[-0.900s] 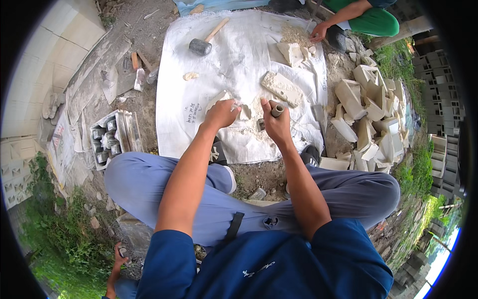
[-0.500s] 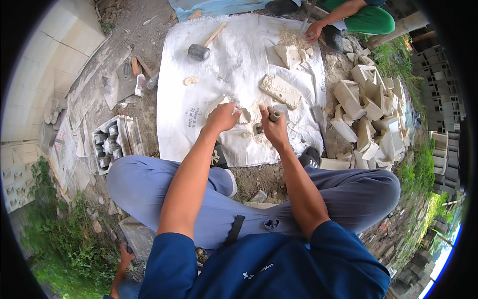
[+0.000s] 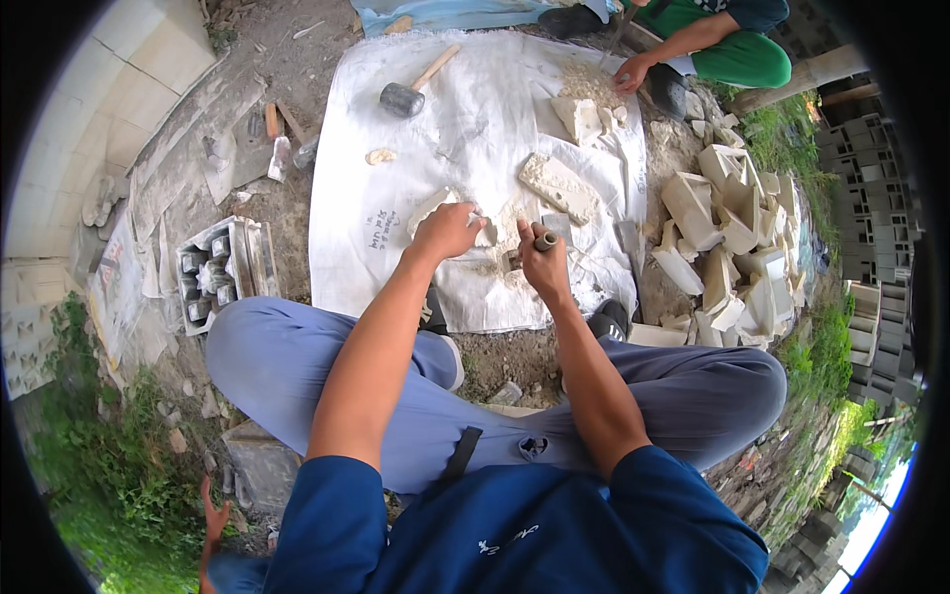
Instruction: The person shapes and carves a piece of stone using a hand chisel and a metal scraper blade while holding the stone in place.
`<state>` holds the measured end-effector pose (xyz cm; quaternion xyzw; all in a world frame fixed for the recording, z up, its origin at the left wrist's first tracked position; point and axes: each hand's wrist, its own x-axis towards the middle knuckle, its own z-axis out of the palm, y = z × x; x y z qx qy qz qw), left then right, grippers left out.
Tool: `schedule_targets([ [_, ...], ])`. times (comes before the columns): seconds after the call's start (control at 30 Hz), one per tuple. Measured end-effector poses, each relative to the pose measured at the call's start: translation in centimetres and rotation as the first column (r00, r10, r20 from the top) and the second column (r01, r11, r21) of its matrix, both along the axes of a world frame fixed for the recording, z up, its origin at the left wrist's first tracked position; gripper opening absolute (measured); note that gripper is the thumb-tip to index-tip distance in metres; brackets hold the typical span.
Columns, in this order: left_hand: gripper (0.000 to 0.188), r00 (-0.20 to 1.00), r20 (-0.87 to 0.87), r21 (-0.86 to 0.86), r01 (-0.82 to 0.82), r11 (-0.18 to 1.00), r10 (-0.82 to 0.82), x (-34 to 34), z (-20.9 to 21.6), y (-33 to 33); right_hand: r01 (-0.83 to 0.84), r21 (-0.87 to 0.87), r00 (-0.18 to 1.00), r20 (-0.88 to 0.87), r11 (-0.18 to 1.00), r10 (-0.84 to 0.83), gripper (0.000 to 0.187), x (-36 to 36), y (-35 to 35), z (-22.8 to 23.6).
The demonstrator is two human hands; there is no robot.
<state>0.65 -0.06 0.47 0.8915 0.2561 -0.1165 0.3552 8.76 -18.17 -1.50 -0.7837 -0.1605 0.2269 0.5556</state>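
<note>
Over the near part of the white sheet (image 3: 346, 272), my left hand (image 3: 447, 231) is closed over a pale stone piece (image 3: 428, 206), whose edges show on both sides of the fingers. My right hand (image 3: 543, 265) grips a tool by its round handle (image 3: 546, 241), the handle's end facing up. A flat grey blade (image 3: 558, 227) shows just beyond that hand; whether it belongs to the handle I cannot tell. Pale crumbs lie between the hands. A rough-faced pale slab (image 3: 559, 186) rests farther off to the right.
A mallet (image 3: 402, 99) lies at the sheet's far left. Broken hollow blocks (image 3: 732, 213) are heaped on the right. A crate of jars (image 3: 211, 275) stands at left. A co-worker's hand (image 3: 633, 73) is at the far right; another person's hand (image 3: 215, 510) shows lower left.
The view has shifted slightly. Both my hands stay over nearly the same spot, with the same grips. The co-worker at the far right leans a little farther into view.
</note>
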Motion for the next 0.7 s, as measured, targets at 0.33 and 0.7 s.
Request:
schedule_targets([
  [0.33, 0.041, 0.999, 0.036, -0.014, 0.023, 1.000, -0.023, 1.7, -0.8, -0.2, -0.152, 0.054, 0.976, 0.166, 0.987, 0.142, 0.049, 0.1, -1.1, -4.7],
  [0.7, 0.043, 0.999, 0.046, 0.052, -0.025, 0.998, 0.023, -1.5, -1.8, 1.3, -0.011, 0.101, 0.997, 0.081, 0.995, 0.003, 0.053, -0.1, 1.5, 3.3],
])
